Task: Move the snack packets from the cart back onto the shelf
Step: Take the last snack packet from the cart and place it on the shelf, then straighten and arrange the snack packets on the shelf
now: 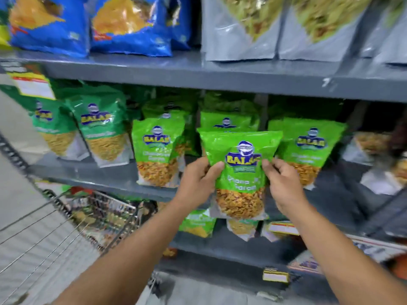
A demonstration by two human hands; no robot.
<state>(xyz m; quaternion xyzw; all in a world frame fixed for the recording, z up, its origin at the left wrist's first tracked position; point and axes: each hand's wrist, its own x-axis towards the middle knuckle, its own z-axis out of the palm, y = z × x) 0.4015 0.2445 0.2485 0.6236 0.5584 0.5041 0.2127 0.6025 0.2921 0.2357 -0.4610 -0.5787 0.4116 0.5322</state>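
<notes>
Both hands grip one bright green snack packet (241, 170) upright in front of the grey middle shelf (105, 179). The left hand (198, 181) wraps its left edge, thumb across the front near the blue logo; the right hand (283, 181) clasps the right edge, fingers curled over the front. The packet sits in the gap between two matching green packets, one to the left (157, 155) and one to the right (308, 148), overlapping another of the same kind behind it (226, 123). The wire cart (92, 216) stands at lower left, its contents blurred. Blue packets (130, 25) and grey pouches (240, 29) fill the shelf above.
</notes>
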